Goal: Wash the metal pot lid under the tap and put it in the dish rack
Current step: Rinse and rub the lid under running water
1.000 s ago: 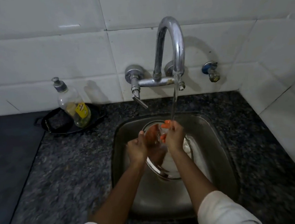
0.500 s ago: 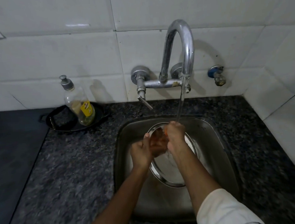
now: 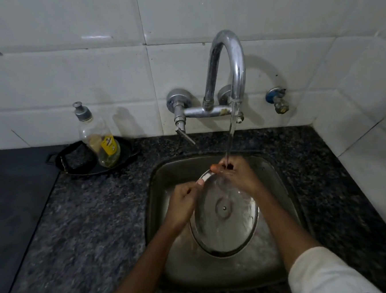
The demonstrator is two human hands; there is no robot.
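The round metal pot lid is tilted inside the steel sink, its underside with a centre rivet facing me. My left hand grips the lid's left rim. My right hand rests on the lid's far upper edge, right under the stream. Water runs from the chrome tap onto my right hand and spreads down the lid. No dish rack is in view.
A nearly empty dish soap bottle stands in a black tray with a dark scrubber at the back left of the speckled granite counter. A small blue valve sticks out of the white tiled wall.
The lid has tipped so more of its underside faces me. My hands have spread apart, the left onto the rim and the right up under the stream.
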